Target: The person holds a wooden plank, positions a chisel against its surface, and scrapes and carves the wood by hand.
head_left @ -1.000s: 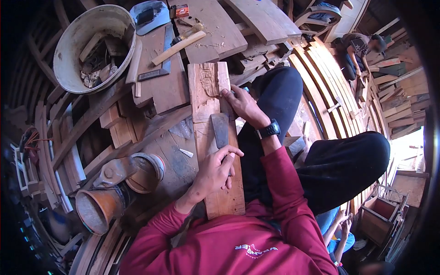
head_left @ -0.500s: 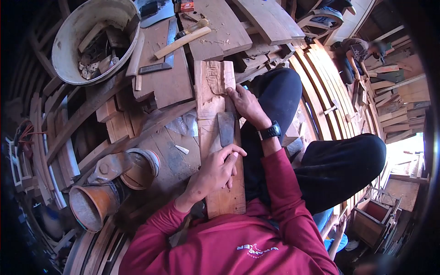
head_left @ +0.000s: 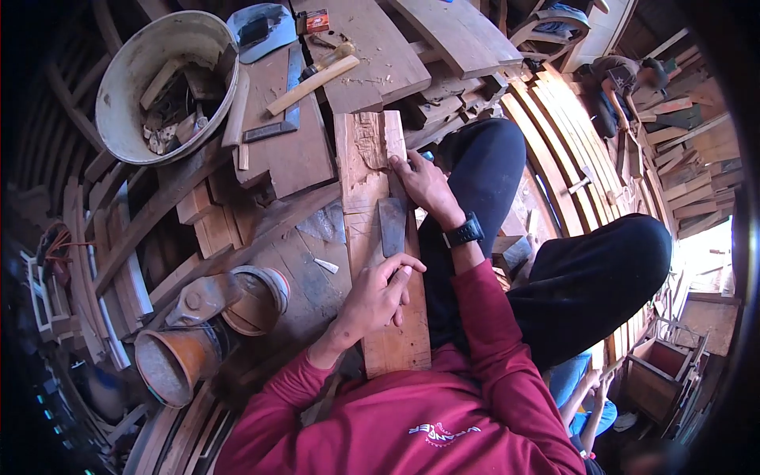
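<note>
A long wooden board runs away from my lap, with a rough chipped recess near its far end. My left hand is closed low over the board, its index finger reaching across. From under its fingers a wide flat steel blade, like a chisel's, points away along the board; any handle is hidden. My right hand, with a black watch on the wrist, grips the board's right edge beside the recess. A small teal piece shows just behind its fingers.
At upper left stands a white bucket of wood scraps. A metal square, a wood strip and a cap lie on planks. Orange-brown containers stand at left. A hammer and a bent-over co-worker are at right.
The view has shifted slightly, so the surroundings sit a little differently in it. Both hands, the blade and the board keep nearly the same positions relative to one another.
</note>
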Tool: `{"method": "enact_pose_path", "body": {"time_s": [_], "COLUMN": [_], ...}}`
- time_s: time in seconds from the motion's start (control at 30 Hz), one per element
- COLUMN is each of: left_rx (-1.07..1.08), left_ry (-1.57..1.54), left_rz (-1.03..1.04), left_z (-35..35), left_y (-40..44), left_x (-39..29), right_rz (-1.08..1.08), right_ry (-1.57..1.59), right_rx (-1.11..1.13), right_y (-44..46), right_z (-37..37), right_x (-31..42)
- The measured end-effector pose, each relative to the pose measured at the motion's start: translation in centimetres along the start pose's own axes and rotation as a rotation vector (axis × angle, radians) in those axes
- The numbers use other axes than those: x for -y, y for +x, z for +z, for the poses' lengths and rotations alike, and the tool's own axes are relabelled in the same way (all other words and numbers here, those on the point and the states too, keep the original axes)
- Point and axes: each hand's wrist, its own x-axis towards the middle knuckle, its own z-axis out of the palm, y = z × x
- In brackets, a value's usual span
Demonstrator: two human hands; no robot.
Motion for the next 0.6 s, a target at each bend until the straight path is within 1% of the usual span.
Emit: {"method": "enact_pose_path", "body": {"time_s": [0.17, 0.33, 0.4, 0.43, 0.5, 0.53, 0.6], "left_rx": [-0.015, 0.0, 0.029, 0.03, -0.05, -0.05, -0.139], "left_ry": [0.017, 0.037, 0.052, 0.056, 0.003, 0.004, 0.026], "left_rz": [0.005, 0.019, -0.074, -0.075, -0.02, -0.024, 0.017], "left_z": [-0.1, 0.4, 0.9, 0.9, 0.8, 0.5, -0.2], "left_y": [0.2, -0.1, -0.7, -0.5, -0.1, 0.1, 0.3], "left_x": [0.2, 0.8, 0.2, 0.3, 0.6, 0.8, 1.0], "right_rz": [0.006, -0.049, -0.065, -0.069, -0.073, -0.08, -0.086], "right_ry": [0.122, 0.118, 0.141, 0.143, 0.149, 0.184, 0.223], "right_rx": [0.116, 0.045, 0.038, 0.047, 0.058, 0.028, 0.001], "right_y": [-0.2, 0.4, 0.5, 0.7, 0.9, 0.8, 0.7], "right_z": [-0.9, -0.1, 0.1, 0.2, 0.3, 0.2, 0.0], "right_x": [0.1, -1.1, -1.3, -1.5, -1.6, -1.6, -1.4]}}
